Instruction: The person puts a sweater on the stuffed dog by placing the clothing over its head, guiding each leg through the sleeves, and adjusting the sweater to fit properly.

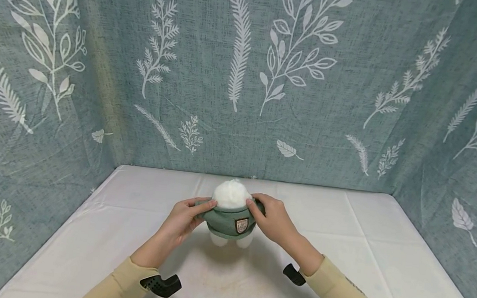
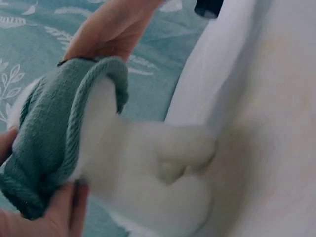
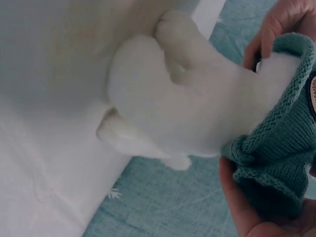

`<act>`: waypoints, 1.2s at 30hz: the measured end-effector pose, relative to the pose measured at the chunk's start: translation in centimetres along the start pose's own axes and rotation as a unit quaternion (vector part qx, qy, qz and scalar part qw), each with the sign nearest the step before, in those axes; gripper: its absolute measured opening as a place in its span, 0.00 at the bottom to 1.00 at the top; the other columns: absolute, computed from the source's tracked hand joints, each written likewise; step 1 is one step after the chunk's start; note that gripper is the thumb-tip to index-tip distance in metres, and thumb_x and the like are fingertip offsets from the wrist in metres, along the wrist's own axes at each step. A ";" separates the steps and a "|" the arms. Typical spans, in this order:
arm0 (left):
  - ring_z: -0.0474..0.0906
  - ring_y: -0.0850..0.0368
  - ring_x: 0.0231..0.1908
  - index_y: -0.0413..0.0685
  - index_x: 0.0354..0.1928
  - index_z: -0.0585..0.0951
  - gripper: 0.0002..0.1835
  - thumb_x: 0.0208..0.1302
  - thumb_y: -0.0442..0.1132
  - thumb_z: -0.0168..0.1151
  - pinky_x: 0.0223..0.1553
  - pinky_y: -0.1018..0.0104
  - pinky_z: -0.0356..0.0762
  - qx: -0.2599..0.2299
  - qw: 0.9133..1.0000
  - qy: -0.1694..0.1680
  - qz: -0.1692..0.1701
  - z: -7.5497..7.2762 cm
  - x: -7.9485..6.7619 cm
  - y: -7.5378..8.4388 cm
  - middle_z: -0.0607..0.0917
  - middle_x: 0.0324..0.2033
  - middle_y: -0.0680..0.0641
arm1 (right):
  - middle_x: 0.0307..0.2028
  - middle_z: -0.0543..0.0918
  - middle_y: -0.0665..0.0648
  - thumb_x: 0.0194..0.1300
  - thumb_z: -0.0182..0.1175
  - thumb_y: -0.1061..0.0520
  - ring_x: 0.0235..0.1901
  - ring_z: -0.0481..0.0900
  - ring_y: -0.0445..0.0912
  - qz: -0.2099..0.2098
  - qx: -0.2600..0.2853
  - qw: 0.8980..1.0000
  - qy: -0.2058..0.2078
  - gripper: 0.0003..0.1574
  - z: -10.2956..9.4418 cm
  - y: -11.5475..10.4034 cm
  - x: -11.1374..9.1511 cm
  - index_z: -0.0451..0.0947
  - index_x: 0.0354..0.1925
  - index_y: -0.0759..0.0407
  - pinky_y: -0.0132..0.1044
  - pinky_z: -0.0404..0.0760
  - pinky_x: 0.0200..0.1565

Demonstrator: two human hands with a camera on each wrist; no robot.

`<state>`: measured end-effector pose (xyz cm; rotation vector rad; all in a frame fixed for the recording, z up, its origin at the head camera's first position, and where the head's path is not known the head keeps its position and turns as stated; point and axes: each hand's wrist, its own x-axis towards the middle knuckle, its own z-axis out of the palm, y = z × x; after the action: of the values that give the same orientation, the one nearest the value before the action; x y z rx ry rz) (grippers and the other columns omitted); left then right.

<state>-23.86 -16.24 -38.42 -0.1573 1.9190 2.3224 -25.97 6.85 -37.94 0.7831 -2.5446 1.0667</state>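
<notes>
A white plush toy (image 1: 232,194) stands upright on the white-covered table, its feet (image 1: 244,241) showing below. Around its upper part sits a green knitted sweater (image 1: 222,222) with a shield-shaped patch (image 1: 241,225). My left hand (image 1: 181,219) pinches the sweater at its left side, thumb toward me. On the opposite side my right hand (image 1: 272,218) grips the sweater the same way. From the left wrist, the sweater's rolled hem (image 2: 79,118) rings the toy's body, with the white lower body (image 2: 148,158) bare. In the right wrist view an open sleeve end (image 3: 271,195) shows by the right fingers.
A white cloth (image 1: 342,234) with fold lines and a faint brownish stain covers the table. Green leaf-patterned curtains (image 1: 239,135) hang behind it and along both sides. A black wrist camera (image 1: 161,284) is strapped below the left hand, another (image 1: 294,274) below the right.
</notes>
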 end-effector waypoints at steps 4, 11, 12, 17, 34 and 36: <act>0.74 0.57 0.50 0.43 0.59 0.74 0.27 0.58 0.42 0.68 0.51 0.64 0.74 0.140 0.988 -0.010 0.068 -0.3 -0.1 1.1 0.75 0.54 0.45 | 0.47 0.83 0.57 0.71 0.51 0.46 0.49 0.81 0.49 0.013 0.011 1.000 0.002 0.23 0.0 0.1 0.0 0.78 0.52 0.60 0.44 0.79 0.50; 0.66 0.48 0.64 0.53 0.59 0.75 0.30 0.54 0.46 0.71 0.66 0.52 0.63 0.254 0.945 -0.067 0.194 -0.3 0.7 3.7 0.75 0.60 0.45 | 0.43 0.85 0.54 0.71 0.52 0.45 0.42 0.82 0.45 0.015 0.027 1.000 0.005 0.21 -0.2 -0.2 0.1 0.78 0.52 0.57 0.42 0.80 0.45; 0.67 0.48 0.64 0.54 0.59 0.75 0.30 0.53 0.46 0.72 0.65 0.53 0.64 0.257 0.944 -0.076 0.192 -0.2 0.8 4.0 0.75 0.60 0.46 | 0.42 0.85 0.54 0.71 0.52 0.45 0.42 0.82 0.44 0.014 0.026 1.000 0.006 0.21 -0.2 -0.2 0.2 0.78 0.52 0.56 0.42 0.80 0.45; 0.74 0.46 0.57 0.52 0.60 0.75 0.31 0.53 0.45 0.72 0.53 0.53 0.75 0.275 0.941 -0.121 0.157 0.8 1.5 4.6 0.77 0.58 0.44 | 0.42 0.85 0.52 0.70 0.53 0.46 0.42 0.82 0.44 0.020 0.023 1.000 0.005 0.20 -0.4 -0.3 0.2 0.79 0.51 0.55 0.41 0.80 0.45; 0.77 0.48 0.50 0.50 0.59 0.76 0.29 0.54 0.45 0.71 0.47 0.55 0.78 0.298 0.936 -0.111 0.153 1.2 2.0 4.0 0.79 0.53 0.43 | 0.40 0.82 0.50 0.62 0.64 0.48 0.41 0.80 0.41 0.027 0.027 0.993 0.112 0.22 -1.5 -2.4 -3.2 0.73 0.51 0.55 0.36 0.81 0.40; 0.77 0.49 0.50 0.50 0.59 0.76 0.29 0.53 0.45 0.71 0.47 0.55 0.78 0.298 0.936 -0.108 0.154 1.2 2.0 4.0 0.79 0.53 0.43 | 0.34 0.81 0.47 0.60 0.66 0.49 0.35 0.79 0.38 0.046 0.046 0.992 0.106 0.17 -1.5 -2.8 -3.7 0.75 0.44 0.54 0.32 0.80 0.35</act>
<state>-26.52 -15.71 -34.66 0.4669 2.5513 1.6853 -21.32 7.71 -36.91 0.5468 -2.3860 1.2323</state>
